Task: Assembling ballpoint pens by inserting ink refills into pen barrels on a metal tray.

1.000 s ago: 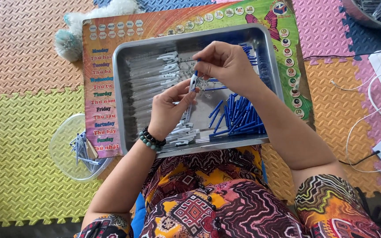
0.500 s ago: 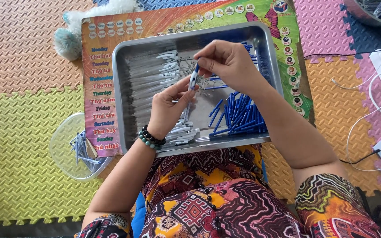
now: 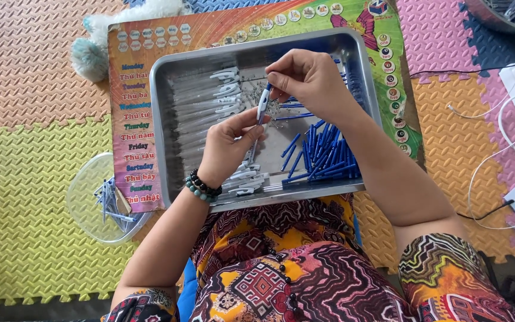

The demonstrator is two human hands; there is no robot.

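Over the shallow rectangular metal tray, the left hand grips a clear pen barrel with blue tip upright. Just beyond, the right hand pinches its top end. This seems the assembling step; seating the top part demands careful alignment.

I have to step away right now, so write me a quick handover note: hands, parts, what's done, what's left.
Left hand: holds a pen upright over the metal tray.
Right hand: fingers pinch the pen's blue top end.
Parts: clear barrels lie in the tray's left half, blue refills piled at right, small springs in the middle.
Done: a few finished pens lie at the tray's near edge.
Left: most barrels and refills are unassembled. Clear bowl at left holds more small blue parts.
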